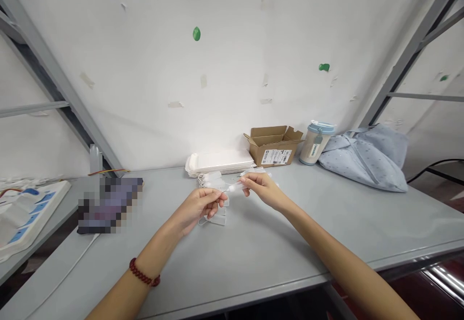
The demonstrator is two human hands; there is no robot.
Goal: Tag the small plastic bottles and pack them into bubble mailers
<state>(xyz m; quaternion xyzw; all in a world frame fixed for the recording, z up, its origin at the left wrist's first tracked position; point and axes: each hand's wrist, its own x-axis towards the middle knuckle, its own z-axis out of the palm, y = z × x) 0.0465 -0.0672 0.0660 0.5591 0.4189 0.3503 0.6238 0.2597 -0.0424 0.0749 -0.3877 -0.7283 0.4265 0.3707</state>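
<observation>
Your forearms lay nearest, the left wearing a dark-red bracelet. At twelve o'clock, above the grey tabletop, your right hand pinched a translucent white plastic piece, while your left hand pinched what looked like its fine end, too small to make out. It was probably light, smooth and slightly slippery, its thin end delicate, so the broader body seemed the safer hold. Similar pieces lay around twelve; a cardboard box stood toward one.
</observation>
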